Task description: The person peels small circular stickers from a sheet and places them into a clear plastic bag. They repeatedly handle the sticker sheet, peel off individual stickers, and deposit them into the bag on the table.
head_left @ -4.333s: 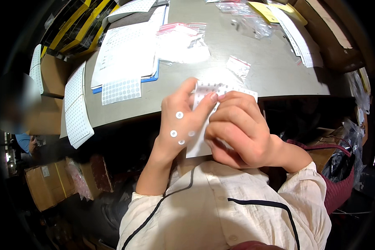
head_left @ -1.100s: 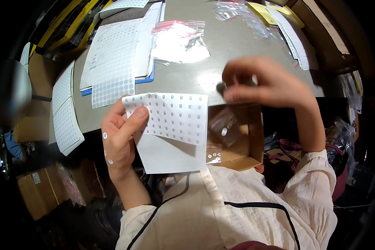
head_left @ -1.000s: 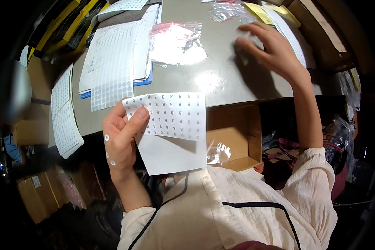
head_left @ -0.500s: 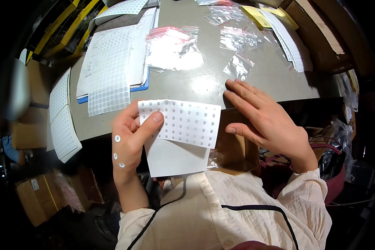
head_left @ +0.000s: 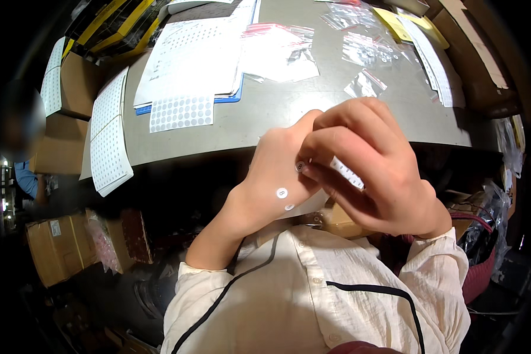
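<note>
Head view gives me the right hand [head_left: 376, 177] with thumb and forefinger drawn together on a round sticker [head_left: 300, 167] at the back of the left hand [head_left: 277, 174]. White parts of a printed sheet [head_left: 348, 173] show beneath the hands, on the near side of the grey table [head_left: 242, 131], but the left fingers are mostly hidden, so I can't tell whether they grip it. Farther left I see a grey-dotted sheet [head_left: 182, 113], with clear bags [head_left: 283, 56] beyond it to the right
</note>
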`<state>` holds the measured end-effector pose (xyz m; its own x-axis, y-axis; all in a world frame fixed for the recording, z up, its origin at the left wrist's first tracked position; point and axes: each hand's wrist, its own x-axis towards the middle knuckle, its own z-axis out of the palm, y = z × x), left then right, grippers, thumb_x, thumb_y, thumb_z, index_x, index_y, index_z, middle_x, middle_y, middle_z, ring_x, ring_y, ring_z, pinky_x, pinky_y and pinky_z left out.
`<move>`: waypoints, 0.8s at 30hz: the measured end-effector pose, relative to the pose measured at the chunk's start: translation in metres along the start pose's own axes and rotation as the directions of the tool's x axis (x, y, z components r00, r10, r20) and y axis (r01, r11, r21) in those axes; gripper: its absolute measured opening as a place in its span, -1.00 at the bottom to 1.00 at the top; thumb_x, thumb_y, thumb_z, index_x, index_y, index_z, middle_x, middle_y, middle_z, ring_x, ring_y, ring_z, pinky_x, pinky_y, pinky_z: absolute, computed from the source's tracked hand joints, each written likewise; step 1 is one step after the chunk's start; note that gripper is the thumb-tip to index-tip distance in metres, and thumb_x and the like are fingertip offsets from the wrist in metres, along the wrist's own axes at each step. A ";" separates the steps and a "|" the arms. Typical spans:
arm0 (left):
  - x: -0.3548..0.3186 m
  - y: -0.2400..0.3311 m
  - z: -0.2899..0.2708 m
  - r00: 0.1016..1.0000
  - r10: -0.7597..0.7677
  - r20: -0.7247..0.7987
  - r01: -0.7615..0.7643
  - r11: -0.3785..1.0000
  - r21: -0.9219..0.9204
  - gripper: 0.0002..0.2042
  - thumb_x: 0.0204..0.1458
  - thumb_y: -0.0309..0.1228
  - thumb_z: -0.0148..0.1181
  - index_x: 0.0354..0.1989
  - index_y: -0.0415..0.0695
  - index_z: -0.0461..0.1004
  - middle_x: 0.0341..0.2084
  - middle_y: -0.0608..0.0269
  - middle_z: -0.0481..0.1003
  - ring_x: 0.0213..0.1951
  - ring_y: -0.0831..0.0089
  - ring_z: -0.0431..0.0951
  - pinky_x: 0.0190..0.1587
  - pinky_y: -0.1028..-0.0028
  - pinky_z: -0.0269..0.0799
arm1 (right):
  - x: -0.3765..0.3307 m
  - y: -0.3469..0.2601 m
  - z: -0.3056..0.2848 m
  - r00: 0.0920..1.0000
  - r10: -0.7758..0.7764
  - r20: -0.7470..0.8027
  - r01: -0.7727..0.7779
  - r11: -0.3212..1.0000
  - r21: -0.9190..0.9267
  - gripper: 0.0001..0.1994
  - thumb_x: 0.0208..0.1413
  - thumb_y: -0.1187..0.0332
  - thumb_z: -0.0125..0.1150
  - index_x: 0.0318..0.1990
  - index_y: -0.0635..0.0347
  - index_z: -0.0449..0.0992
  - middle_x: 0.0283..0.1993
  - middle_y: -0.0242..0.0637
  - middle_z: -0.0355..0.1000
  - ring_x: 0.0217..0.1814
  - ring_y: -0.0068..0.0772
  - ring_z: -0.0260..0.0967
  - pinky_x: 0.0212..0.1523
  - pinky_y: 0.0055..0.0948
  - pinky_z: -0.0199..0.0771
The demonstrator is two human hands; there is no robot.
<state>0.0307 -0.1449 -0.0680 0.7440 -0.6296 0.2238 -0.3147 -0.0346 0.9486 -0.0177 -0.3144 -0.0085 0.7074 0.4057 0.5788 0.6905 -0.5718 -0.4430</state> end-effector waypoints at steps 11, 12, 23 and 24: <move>0.008 0.001 -0.001 0.999 -0.047 0.018 0.043 0.986 0.164 -0.68 -0.23 -0.69 0.19 -0.28 -0.23 0.23 -0.59 -0.18 0.41 -0.44 -0.30 0.45 -0.48 0.14 0.33 | -0.011 -0.001 0.012 0.999 0.028 -0.045 -0.030 0.998 -0.054 -0.71 -0.17 0.62 0.42 -0.22 0.25 0.54 -0.21 -0.19 0.44 -0.16 -0.11 0.33 -0.11 -0.26 0.36; 0.008 0.000 -0.001 0.999 -0.036 0.014 0.034 0.986 0.164 -0.67 -0.23 -0.68 0.20 -0.28 -0.23 0.23 -0.59 -0.19 0.41 -0.44 -0.31 0.45 -0.48 0.12 0.33 | -0.011 -0.001 0.012 0.999 0.028 -0.038 -0.030 0.999 -0.041 -0.71 -0.16 0.63 0.41 -0.23 0.25 0.54 -0.21 -0.19 0.43 -0.16 -0.11 0.33 -0.11 -0.25 0.35; -0.001 0.002 0.002 0.971 -0.212 -0.112 0.236 0.928 0.288 -0.83 0.18 -0.43 0.25 -0.25 -0.29 0.45 -0.53 -0.06 0.49 -0.45 0.08 0.48 -0.41 0.27 0.38 | -0.006 0.071 -0.039 0.971 0.237 -0.017 -0.238 0.969 -0.071 -0.85 0.17 0.55 0.22 -0.13 0.31 0.43 -0.01 -0.19 0.38 0.06 -0.19 0.27 0.13 -0.29 0.29; -0.001 0.002 -0.001 0.968 -0.236 -0.086 0.250 0.930 0.269 -0.83 0.17 -0.45 0.28 -0.26 -0.31 0.47 -0.52 0.11 0.51 -0.43 0.38 0.45 -0.39 0.41 0.37 | -0.011 0.093 -0.048 0.959 0.281 0.039 -0.270 0.947 -0.177 -0.88 0.23 0.49 0.20 -0.12 0.28 0.44 0.02 -0.21 0.37 0.11 -0.19 0.25 0.17 -0.28 0.27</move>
<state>0.0297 -0.1437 -0.0657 0.8449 -0.5347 0.0122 -0.2647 -0.3983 0.8782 0.0313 -0.4062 -0.0226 0.8781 0.2568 0.4038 0.4361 -0.7767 -0.4545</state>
